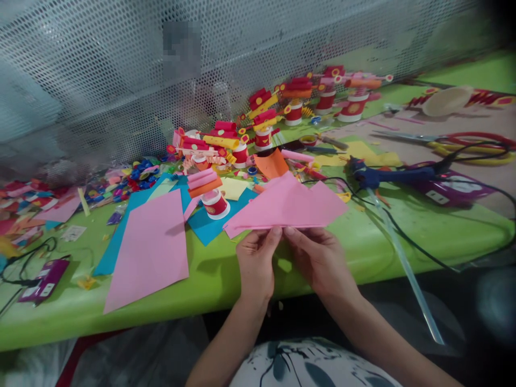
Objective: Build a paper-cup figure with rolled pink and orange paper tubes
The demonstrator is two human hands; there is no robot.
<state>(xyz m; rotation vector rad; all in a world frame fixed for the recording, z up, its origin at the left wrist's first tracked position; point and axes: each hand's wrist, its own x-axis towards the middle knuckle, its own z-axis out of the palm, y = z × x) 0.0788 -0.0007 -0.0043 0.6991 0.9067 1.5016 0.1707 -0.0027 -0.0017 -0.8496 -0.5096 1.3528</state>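
Note:
A pink sheet of paper is held up over the front edge of the table, its near edge folded or rolled in a narrow strip. My left hand pinches that near edge with thumb and fingers. Close beside it, my right hand pinches the same edge, the two thumbs almost touching. The fingers under the paper are partly hidden. Just beyond the sheet stands a small red and white paper cup topped with pink and orange paper rolls. To the left lies a flat pink sheet, partly over blue paper.
A blue glue gun with a long clear glue stick lies at the right, its cord crossing the table edge. Behind it are scissors and a purple power box. Decorated cups line the mesh partition. Another purple box sits left.

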